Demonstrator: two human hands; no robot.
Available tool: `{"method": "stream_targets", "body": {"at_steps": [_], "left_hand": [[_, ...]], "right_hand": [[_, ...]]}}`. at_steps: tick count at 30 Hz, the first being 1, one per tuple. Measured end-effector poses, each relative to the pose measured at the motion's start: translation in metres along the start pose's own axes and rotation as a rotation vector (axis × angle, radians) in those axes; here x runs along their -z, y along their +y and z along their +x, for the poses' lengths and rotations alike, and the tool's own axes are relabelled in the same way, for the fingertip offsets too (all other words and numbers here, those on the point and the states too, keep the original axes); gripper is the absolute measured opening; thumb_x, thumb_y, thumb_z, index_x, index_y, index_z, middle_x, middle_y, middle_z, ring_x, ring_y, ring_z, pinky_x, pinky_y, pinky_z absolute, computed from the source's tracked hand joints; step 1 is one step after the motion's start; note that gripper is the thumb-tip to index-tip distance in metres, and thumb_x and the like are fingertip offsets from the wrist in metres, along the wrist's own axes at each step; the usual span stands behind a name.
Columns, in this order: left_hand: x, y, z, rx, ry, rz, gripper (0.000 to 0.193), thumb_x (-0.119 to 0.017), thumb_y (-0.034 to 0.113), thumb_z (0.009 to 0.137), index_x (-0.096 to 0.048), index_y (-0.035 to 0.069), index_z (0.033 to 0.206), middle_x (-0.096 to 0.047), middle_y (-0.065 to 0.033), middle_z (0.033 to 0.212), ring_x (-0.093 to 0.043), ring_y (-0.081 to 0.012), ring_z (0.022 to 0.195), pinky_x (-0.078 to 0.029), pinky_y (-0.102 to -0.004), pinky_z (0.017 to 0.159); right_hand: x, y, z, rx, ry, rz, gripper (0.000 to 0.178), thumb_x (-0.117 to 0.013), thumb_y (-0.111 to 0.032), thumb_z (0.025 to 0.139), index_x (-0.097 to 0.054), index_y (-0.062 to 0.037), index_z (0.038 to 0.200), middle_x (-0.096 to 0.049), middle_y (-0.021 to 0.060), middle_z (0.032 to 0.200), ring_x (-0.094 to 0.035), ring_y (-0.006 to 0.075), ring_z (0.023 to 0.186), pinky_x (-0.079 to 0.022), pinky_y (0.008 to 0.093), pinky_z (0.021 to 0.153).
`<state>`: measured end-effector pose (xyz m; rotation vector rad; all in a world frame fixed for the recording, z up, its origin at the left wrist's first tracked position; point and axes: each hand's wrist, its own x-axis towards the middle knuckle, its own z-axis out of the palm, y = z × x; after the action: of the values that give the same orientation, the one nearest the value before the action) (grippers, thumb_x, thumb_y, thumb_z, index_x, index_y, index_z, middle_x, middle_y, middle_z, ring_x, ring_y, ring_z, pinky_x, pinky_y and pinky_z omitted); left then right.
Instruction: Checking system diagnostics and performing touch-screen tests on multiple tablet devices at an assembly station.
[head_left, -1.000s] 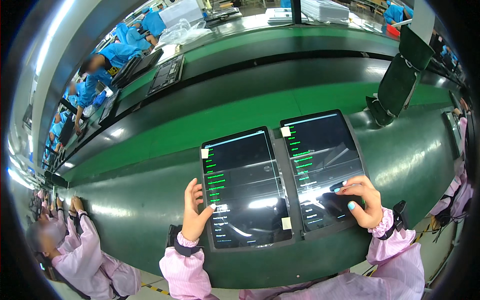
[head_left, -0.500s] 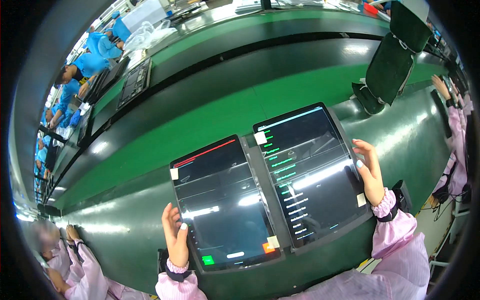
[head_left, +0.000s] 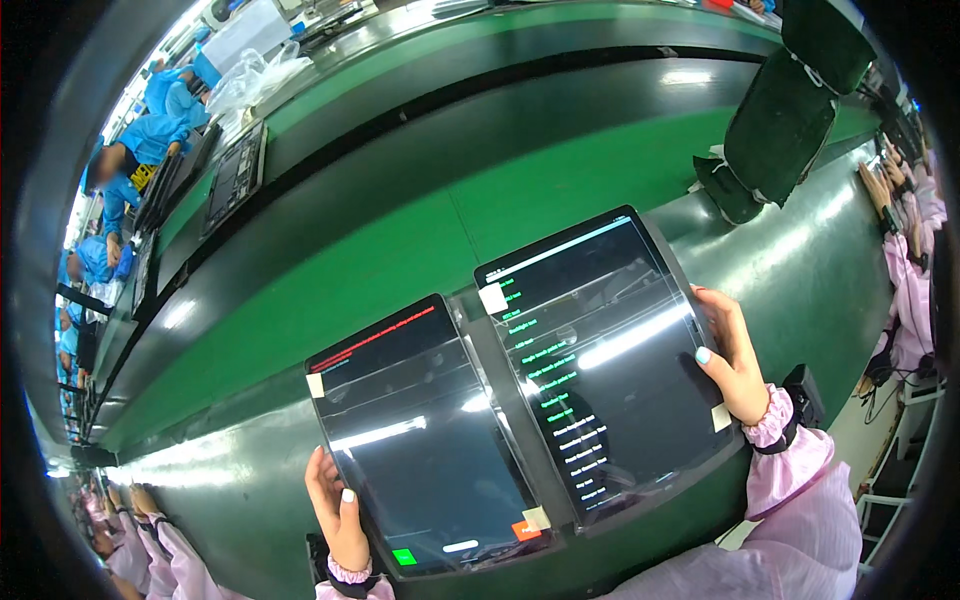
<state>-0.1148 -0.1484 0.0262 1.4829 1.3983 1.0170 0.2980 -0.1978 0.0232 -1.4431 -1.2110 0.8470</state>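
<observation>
Two large tablets lie side by side in front of me, tilted slightly, each on a dark backing. The left tablet [head_left: 430, 450] shows red text at the top, a green button and an orange button at the bottom. On the right tablet [head_left: 610, 370] is a list in green and white text. Pale tape squares stick to their corners. My left hand [head_left: 336, 515] grips the left tablet's left edge, thumb at the rim. Around the right tablet's right edge closes my right hand [head_left: 735, 360], thumb on its border and the other fingers partly hidden.
A dark padded stand [head_left: 785, 125] rises at the far right of the green bench [head_left: 370, 250]. An opened device [head_left: 238, 175] lies on the line at far left. Co-workers in blue [head_left: 150, 135] work beyond it; pink-sleeved people [head_left: 155, 540] sit on both sides.
The whole view has shifted, and the tablets and left hand appear lower and further left. Both hands stay at their tablets' outer edges. The right tablet's list looks unchanged.
</observation>
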Motion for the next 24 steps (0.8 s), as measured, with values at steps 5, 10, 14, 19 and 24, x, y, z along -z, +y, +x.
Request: {"method": "stream_targets", "body": {"at_steps": [5, 10, 14, 19, 24], "left_hand": [[0.002, -0.002, -0.001, -0.027, 0.009, 0.079, 0.053, -0.040, 0.019, 0.082, -0.027, -0.003, 0.128, -0.040, -0.0140, 0.120, -0.041, -0.0198, 0.108, -0.030, -0.0304, 0.093], [0.000, 0.001, 0.000, -0.040, 0.006, 0.071, 0.051, -0.040, 0.017, 0.081, -0.029, -0.003, 0.127, -0.040, -0.0128, 0.119, -0.041, -0.0197, 0.107, -0.028, -0.0306, 0.094], [0.001, -0.002, 0.002, -0.063, 0.102, 0.140, 0.046, -0.038, 0.015, 0.083, -0.033, 0.000, 0.126, -0.042, -0.0113, 0.114, -0.039, -0.0182, 0.103, -0.026, -0.0286, 0.093], [0.045, -0.018, 0.011, 0.070, 0.236, 0.147, 0.040, -0.040, 0.019, 0.084, -0.040, 0.001, 0.120, -0.043, 0.0000, 0.084, -0.039, -0.0067, 0.074, -0.030, -0.0176, 0.067], [0.041, -0.019, 0.015, -0.001, 0.221, -0.049, 0.043, -0.035, 0.029, 0.090, -0.039, -0.002, 0.119, -0.048, -0.0016, 0.095, -0.046, -0.0098, 0.088, -0.036, -0.0219, 0.080]], "right_hand": [[-0.005, -0.003, -0.001, -0.034, 0.025, -0.051, 0.058, -0.057, -0.021, 0.075, -0.031, -0.0034, 0.123, -0.039, 0.0117, 0.118, -0.037, 0.0202, 0.111, -0.028, 0.0320, 0.093], [-0.001, -0.002, -0.001, -0.062, 0.018, -0.007, 0.056, -0.055, -0.022, 0.075, -0.031, -0.0025, 0.122, -0.039, 0.0124, 0.119, -0.037, 0.0209, 0.112, -0.027, 0.0319, 0.094], [0.002, 0.003, -0.005, 0.031, -0.035, 0.218, 0.054, -0.050, -0.027, 0.078, -0.030, -0.0007, 0.121, -0.037, 0.0136, 0.123, -0.037, 0.0220, 0.112, -0.027, 0.0332, 0.095], [-0.007, -0.002, -0.012, 0.078, -0.244, 0.223, 0.054, -0.054, -0.018, 0.080, -0.028, -0.0018, 0.125, -0.037, 0.0128, 0.125, -0.041, 0.0228, 0.112, -0.032, 0.0351, 0.093], [-0.005, -0.002, -0.012, 0.060, -0.228, 0.089, 0.041, -0.051, -0.009, 0.081, -0.038, 0.0009, 0.118, -0.046, 0.0122, 0.115, -0.051, 0.0215, 0.100, -0.038, 0.0332, 0.087]]}}
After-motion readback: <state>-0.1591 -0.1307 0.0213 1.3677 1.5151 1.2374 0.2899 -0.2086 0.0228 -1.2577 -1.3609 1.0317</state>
